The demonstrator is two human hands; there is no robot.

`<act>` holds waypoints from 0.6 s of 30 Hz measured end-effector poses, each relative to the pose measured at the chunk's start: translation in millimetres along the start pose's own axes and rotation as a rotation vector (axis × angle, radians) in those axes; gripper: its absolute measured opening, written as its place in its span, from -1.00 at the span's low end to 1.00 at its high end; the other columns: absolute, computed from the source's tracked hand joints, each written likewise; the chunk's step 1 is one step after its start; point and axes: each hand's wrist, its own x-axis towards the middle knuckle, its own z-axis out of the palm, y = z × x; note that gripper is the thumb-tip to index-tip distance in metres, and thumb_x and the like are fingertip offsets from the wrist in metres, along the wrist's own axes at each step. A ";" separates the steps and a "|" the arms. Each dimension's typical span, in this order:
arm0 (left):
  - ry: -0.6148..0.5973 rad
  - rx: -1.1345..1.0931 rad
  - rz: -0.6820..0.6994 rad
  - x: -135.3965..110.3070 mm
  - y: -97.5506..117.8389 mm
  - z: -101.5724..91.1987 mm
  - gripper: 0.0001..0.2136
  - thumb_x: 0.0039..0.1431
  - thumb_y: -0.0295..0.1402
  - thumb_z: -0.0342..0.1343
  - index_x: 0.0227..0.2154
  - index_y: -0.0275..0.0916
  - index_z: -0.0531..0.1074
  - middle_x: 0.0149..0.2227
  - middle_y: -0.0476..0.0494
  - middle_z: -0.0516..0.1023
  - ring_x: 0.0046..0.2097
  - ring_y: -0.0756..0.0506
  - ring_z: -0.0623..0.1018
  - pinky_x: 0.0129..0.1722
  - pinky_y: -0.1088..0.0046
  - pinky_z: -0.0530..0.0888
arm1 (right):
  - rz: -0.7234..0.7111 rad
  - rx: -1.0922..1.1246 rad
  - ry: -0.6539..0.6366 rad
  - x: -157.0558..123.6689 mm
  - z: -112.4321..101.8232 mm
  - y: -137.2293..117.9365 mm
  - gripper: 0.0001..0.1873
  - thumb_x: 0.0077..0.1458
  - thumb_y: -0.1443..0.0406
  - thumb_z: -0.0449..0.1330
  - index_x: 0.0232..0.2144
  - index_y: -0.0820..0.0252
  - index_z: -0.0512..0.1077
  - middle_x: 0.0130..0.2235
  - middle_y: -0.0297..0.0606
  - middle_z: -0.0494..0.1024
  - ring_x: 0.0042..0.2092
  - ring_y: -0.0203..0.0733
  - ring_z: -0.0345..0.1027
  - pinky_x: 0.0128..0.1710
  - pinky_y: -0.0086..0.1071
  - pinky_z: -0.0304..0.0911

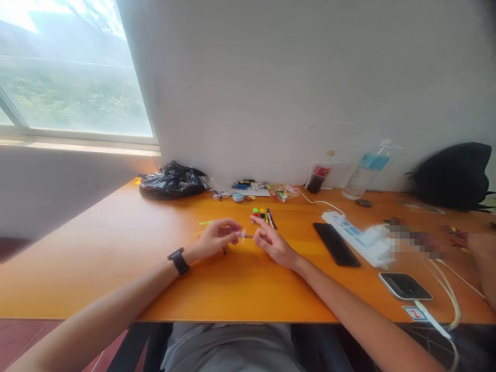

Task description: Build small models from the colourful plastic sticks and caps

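Note:
My left hand (220, 235), with a dark band on its wrist, is closed in a pinch on a small part that has a thin whitish disc (243, 235) standing on edge. A thin dark rod (250, 236) runs from the disc to my right hand (273, 245). There the thumb and curled fingers meet the rod's end, while the index finger points outward. By my left hand lies a bright green strip (204, 223), and a small dark piece (225, 251) shows under it. Beyond my fingers are small red, green and yellow pots (256, 212) and pens (272, 219).
A black plastic bag (172, 181), small craft parts (242, 185), a cola bottle (320, 178) and a water bottle (366, 173) stand along the wall. At right are a black phone (336, 244), a power strip (358, 237), cables, a charging device (405, 286) and another person's arm (482, 258).

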 end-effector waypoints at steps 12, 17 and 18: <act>-0.011 -0.011 0.002 -0.7 2.6 0.6 -0.65 0.21 -0.11 0.36 -0.20 -0.32 0.51 -0.29 -0.14 0.58 -0.30 -0.03 0.58 -0.23 0.40 0.56 | 0.035 0.099 0.014 2.2 -0.4 -3.4 -0.49 0.32 -0.14 0.16 -0.12 0.16 0.59 -0.40 -0.36 0.36 -0.42 -0.32 0.11 -0.39 -0.39 0.10; -0.019 0.005 0.010 -1.2 3.0 0.5 -0.66 0.23 -0.11 0.35 -0.19 -0.31 0.52 -0.30 -0.13 0.58 -0.31 -0.03 0.58 -0.23 0.41 0.56 | 0.044 -0.048 -0.064 0.6 0.3 -4.6 -0.30 0.35 -0.20 0.05 -0.43 0.25 0.60 -0.52 -0.33 0.31 -0.45 -0.29 0.15 -0.38 -0.35 0.11; -0.023 0.004 0.010 -1.3 2.7 0.3 -0.66 0.23 -0.11 0.35 -0.19 -0.31 0.52 -0.30 -0.13 0.58 -0.31 -0.03 0.58 -0.23 0.41 0.56 | 0.064 -0.009 -0.061 0.7 0.8 -3.8 -0.34 0.34 -0.21 0.08 -0.23 0.24 0.62 -0.49 -0.35 0.33 -0.45 -0.30 0.14 -0.40 -0.37 0.11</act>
